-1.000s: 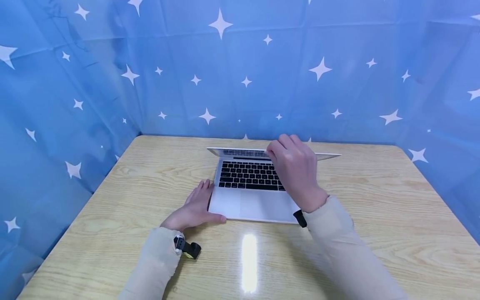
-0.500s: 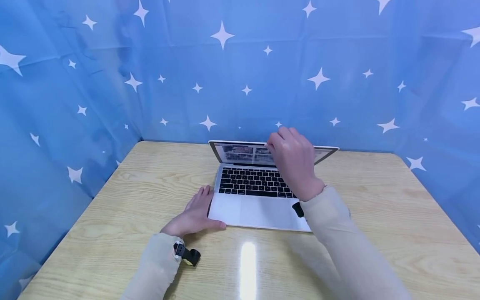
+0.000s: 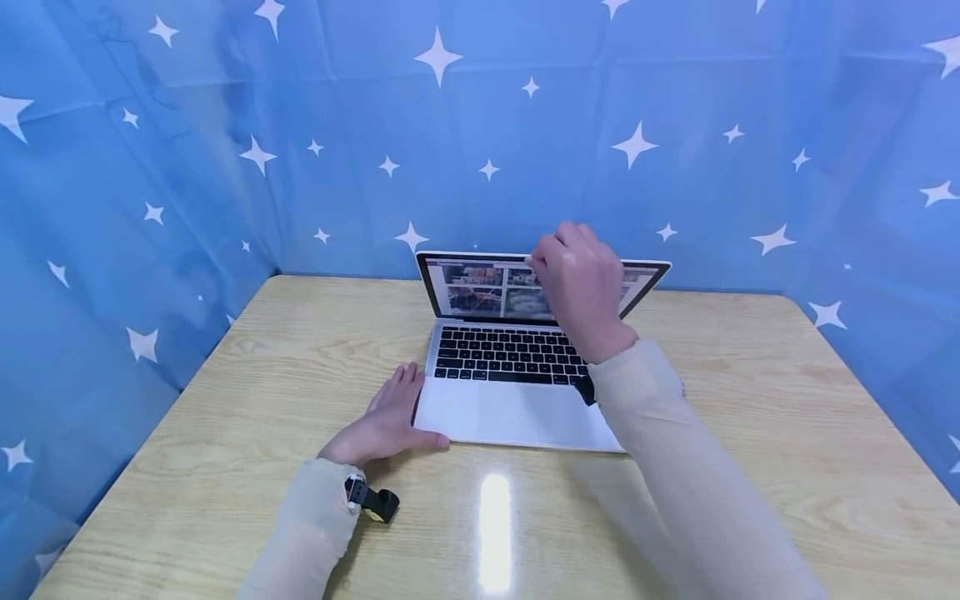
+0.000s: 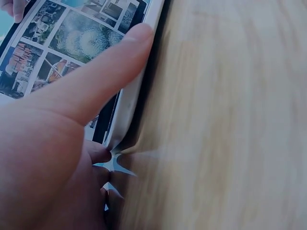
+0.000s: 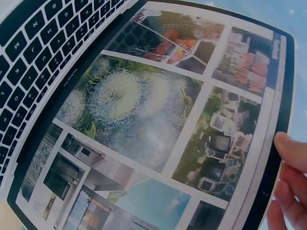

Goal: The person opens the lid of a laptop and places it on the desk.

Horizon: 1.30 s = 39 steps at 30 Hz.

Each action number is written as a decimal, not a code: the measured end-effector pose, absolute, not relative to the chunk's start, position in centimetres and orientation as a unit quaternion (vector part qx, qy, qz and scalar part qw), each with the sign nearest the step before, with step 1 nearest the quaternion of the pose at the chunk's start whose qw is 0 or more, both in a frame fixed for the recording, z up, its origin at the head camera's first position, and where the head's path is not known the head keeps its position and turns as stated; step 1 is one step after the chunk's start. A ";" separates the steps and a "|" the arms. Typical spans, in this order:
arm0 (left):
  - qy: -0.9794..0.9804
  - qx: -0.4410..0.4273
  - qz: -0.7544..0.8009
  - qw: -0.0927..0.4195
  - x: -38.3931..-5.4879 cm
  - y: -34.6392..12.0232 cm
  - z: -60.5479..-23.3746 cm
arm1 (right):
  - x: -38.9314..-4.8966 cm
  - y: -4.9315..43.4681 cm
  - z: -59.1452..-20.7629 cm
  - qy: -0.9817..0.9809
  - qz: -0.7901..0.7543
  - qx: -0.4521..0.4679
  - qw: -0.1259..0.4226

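A silver laptop (image 3: 510, 412) lies half raised on the table, with its black keyboard (image 3: 502, 354) facing me. Its lit screen (image 3: 476, 292) leans up at the back and displays a grid of photos. My right hand (image 3: 581, 287) pinches the top edge of the lid; in the right wrist view the thumb (image 5: 290, 151) sits on the screen's black border, the other fingers curled behind it. My left hand (image 3: 382, 421) rests at the front left corner of the base, fingers stretched along the side. Its straight thumb (image 4: 110, 72) lies at the front edge.
The wooden table (image 3: 225, 400) extends around the laptop. A blue curtain (image 3: 345, 100) with white stars hangs behind and on both sides. A black wrist strap with a small camera (image 3: 378, 500) is on the left wrist. Bright glare (image 3: 495, 533) shows near the front.
The lid has swung up and back from a low angle, so much more of the screen shows. My right hand has risen with it; the left hand stays at the corner.
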<state>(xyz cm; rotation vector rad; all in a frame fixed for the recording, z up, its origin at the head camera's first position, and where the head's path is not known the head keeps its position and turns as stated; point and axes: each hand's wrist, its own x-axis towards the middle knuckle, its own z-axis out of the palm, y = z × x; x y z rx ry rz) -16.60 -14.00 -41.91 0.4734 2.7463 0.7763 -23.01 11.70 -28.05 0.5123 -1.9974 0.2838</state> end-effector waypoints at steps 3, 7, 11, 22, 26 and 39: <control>0.945 0.163 0.256 0.125 -16.8 -13.9 -41.7 | -23.6 11.7 -28.0 -0.827 0.121 0.204 0.510; 0.946 0.164 0.248 0.126 -16.8 -13.9 -41.6 | -24.3 11.8 -27.9 -0.830 0.126 0.197 0.507; 0.946 0.166 0.253 0.119 -16.9 -14.0 -41.6 | -24.7 11.8 -27.8 -0.835 0.124 0.193 0.501; 0.945 0.160 0.259 0.119 -16.5 -14.4 -41.5 | -25.5 11.4 -28.0 -0.829 0.110 0.192 0.514; 0.945 0.154 0.259 0.125 -16.5 -14.4 -41.7 | -25.7 11.4 -27.9 -0.835 0.100 0.187 0.508; 0.942 0.159 0.264 0.135 -16.7 -13.8 -41.7 | -26.2 12.1 -28.2 -0.838 0.079 0.169 0.512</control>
